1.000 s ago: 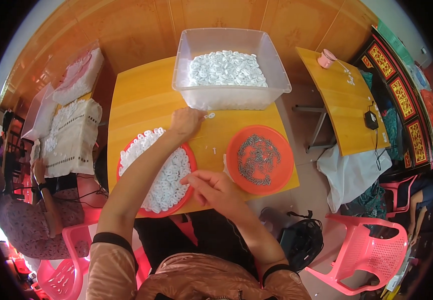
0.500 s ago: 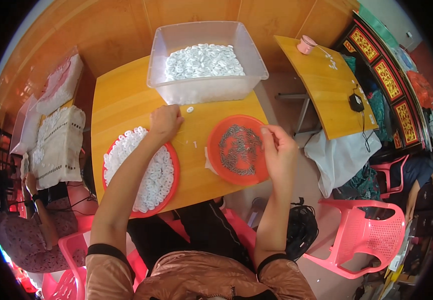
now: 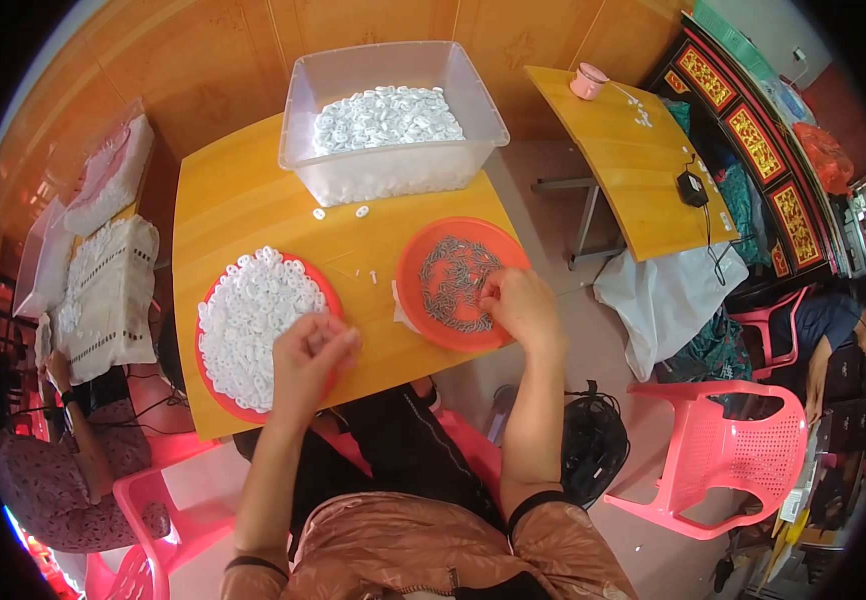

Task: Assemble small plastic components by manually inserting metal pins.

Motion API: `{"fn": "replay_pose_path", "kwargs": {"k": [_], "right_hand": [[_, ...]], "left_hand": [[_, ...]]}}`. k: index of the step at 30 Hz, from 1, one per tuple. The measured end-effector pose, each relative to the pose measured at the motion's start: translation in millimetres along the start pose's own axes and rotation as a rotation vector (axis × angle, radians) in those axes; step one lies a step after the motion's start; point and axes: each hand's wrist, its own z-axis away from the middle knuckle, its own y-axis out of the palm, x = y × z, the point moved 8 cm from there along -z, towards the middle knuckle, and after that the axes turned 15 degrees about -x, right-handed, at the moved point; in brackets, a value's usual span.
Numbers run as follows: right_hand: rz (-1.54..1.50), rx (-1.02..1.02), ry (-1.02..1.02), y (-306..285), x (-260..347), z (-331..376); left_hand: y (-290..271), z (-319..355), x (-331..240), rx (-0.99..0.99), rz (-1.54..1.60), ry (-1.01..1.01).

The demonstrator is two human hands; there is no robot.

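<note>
Plainly, small grey metal pins (image 3: 456, 283) heaped on orange plate (image 3: 415, 262); right hand (image 3: 521, 306) grip narrow among them.

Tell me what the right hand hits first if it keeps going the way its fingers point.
The right hand points left and slightly forward, fingers already over the orange plate. It would probably meet the small grey metal pieces heaped there first, though its height above them is unclear.

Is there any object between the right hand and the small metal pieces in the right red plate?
Nothing visible is in the way. The right hand is already at the edge of the right red plate, its fingers over the grey metal pieces. The left hand is apart, at the plate of white rings.
</note>
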Motion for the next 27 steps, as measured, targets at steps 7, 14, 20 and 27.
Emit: {"fn": "replay_pose_path", "kwargs": {"k": [7,14,20,27], "right_hand": [[0.05,-0.018,-0.059,11,17,1],[0.133,-0.024,-0.026,23,9,0],[-0.026,-0.122,0.024,2,2,0],[0.07,-0.103,-0.007,9,-3,0]], "left_hand": [[-27,49,33,-0.052,0.084,-0.109],[-30,57,31,-0.069,0.155,-0.133],[-31,57,31,-0.074,0.193,-0.123],[-29,55,33,-0.07,0.222,-0.135]]}}
